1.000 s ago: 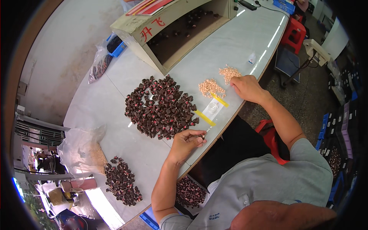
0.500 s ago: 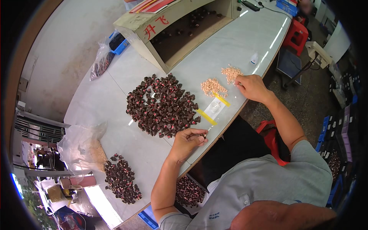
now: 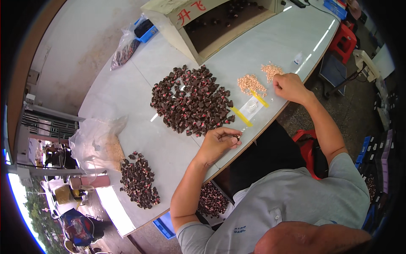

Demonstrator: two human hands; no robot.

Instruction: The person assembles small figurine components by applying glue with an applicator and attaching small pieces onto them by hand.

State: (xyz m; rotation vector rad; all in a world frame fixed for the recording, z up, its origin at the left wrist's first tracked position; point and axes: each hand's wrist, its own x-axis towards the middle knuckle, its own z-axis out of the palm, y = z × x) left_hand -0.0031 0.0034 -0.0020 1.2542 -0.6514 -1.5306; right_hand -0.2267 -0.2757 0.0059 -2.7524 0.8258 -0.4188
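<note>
At the table's near edge, my left hand (image 3: 215, 146) is closed in a pinch round a small dark brown piece (image 3: 239, 136), mostly covered by the fingers. My right hand (image 3: 292, 88) has its fingertips together at the near side of a small heap of beige bits (image 3: 270, 71); what they hold, if anything, is hidden. Another heap of beige bits (image 3: 250, 84) lies just left of it. Between my hands, a clear strip with a small round patch (image 3: 252, 106) is fixed down by yellow tape (image 3: 242, 117). A large pile of dark brown pieces with pinkish-red spots (image 3: 198, 108) spreads beyond my left hand.
A smaller dark pile (image 3: 138, 180) lies at left beside a clear plastic bag of beige bits (image 3: 112, 148). An open-fronted box (image 3: 182, 36) stands at the back. A small white bottle (image 3: 298, 57) sits at far right. Below the table edge is a tray of dark pieces (image 3: 212, 201).
The whole view has shifted, so the table appears higher and further right. Both hands keep about the same places relative to the piles, with little finger motion visible.
</note>
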